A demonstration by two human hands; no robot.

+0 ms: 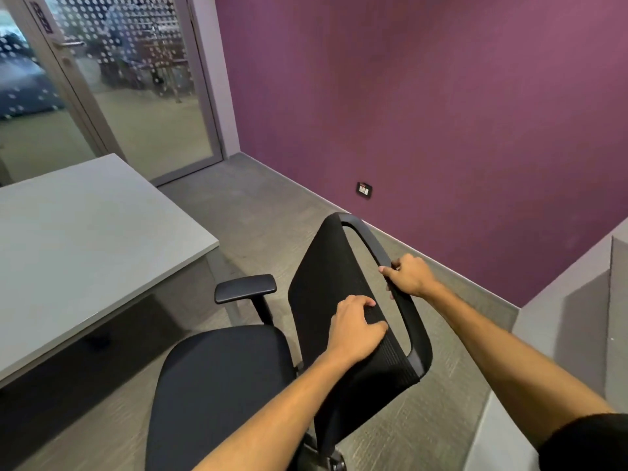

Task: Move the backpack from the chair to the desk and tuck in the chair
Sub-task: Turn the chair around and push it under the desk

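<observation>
A black office chair (pixel 221 379) stands in front of me, its seat bare and pointing toward the grey desk (pixel 78 239) at the left. My left hand (pixel 356 329) grips the top edge of the mesh backrest (pixel 326 280). My right hand (pixel 409 275) is closed around the backrest's black outer frame, farther up. One armrest (pixel 245 288) juts out near the desk's corner. The chair sits outside the desk, apart from its edge. No backpack is in view.
A purple wall (pixel 441 113) with a low socket (pixel 364 190) runs behind the chair. A glass door (pixel 136 90) with a dot pattern is at the far left. A grey partition (pixel 577 317) stands to the right. Grey carpet (pixel 258 212) covers the floor.
</observation>
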